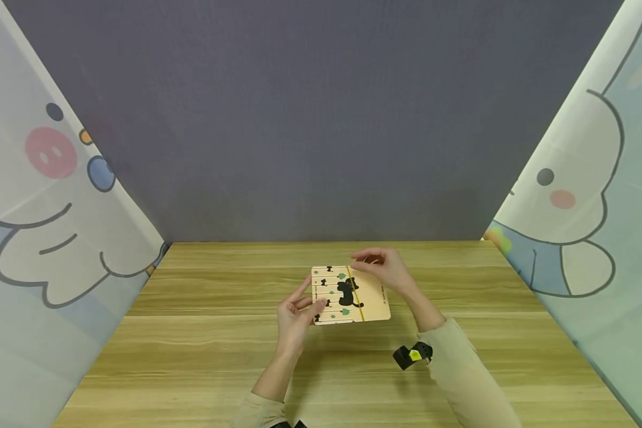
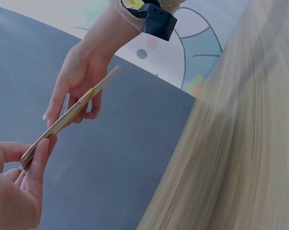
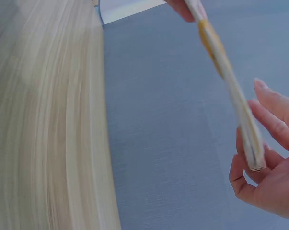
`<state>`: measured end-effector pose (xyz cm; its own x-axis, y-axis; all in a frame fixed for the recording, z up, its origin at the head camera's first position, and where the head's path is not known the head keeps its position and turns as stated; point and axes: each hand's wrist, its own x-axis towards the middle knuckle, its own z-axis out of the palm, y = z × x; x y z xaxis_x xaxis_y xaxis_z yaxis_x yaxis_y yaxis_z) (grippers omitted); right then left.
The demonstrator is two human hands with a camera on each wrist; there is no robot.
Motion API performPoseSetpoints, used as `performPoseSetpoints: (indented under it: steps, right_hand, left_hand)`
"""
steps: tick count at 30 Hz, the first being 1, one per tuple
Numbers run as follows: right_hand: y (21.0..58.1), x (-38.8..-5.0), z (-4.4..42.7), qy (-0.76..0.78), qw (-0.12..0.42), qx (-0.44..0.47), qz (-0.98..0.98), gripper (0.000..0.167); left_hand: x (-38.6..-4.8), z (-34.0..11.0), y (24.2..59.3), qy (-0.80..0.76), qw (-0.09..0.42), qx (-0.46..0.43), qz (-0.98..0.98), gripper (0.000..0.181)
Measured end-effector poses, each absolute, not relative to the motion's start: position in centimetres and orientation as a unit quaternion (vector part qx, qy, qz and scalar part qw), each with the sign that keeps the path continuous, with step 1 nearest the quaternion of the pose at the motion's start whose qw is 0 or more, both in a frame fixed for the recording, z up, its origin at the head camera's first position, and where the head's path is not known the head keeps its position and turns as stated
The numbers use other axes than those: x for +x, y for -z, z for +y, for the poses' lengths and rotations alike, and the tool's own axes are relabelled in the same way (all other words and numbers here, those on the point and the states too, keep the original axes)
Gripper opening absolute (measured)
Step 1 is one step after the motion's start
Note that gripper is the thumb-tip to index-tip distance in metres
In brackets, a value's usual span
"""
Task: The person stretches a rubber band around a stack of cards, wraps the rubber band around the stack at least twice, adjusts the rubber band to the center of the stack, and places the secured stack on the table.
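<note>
A thin cream notebook (image 1: 373,300), printed with a black cat, smaller black figures and green leaf shapes, is held up above the wooden table. A yellow elastic band (image 1: 355,286) runs across its cover; its edge view shows the band (image 3: 210,44) round the pages. My left hand (image 1: 294,318) grips the left side, thumb on the cover and fingers behind. At the upper right edge is my right hand (image 1: 387,270), its fingers loosely bent around the edge near the band. In the right wrist view those fingers (image 3: 273,103) stand apart from the band, without a visible pinch.
The wood-grain table (image 1: 192,345) lies below both hands. A dark grey panel (image 1: 321,119) rises behind its far edge, and cartoon-printed curtains (image 1: 27,249) flank it on both sides. A black wrist camera (image 1: 405,357) sits on the right sleeve.
</note>
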<state>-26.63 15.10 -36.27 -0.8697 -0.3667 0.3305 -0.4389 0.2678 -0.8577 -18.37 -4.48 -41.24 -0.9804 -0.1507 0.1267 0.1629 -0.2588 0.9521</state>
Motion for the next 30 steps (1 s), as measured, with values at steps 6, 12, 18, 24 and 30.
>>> performPoseSetpoints:
  steps: [6,12,18,24,30]
  right_hand:
    - [36.1,-25.7,15.3,-0.554,0.087,0.219,-0.799,0.020]
    - [34.5,-23.4,15.1,-0.577,0.130,0.172,-0.788,0.018]
    - [34.7,-22.3,15.5,-0.612,0.169,0.165,-0.754,0.017]
    - [36.7,-21.6,16.0,-0.660,0.175,0.148,-0.715,0.021]
    - [37.5,-19.6,15.9,-0.673,0.161,0.124,-0.711,0.024]
  left_hand:
    - [-18.4,-4.7,41.3,0.796,0.101,0.004,-0.596,0.057]
    - [-18.5,-4.9,41.4,0.798,0.100,0.011,-0.594,0.058]
    - [-18.6,-5.2,41.4,0.793,0.104,0.023,-0.601,0.058]
    - [-18.9,-5.6,41.5,0.791,0.108,0.031,-0.601,0.058]
    - [-19.0,-5.9,41.5,0.794,0.115,0.030,-0.596,0.058]
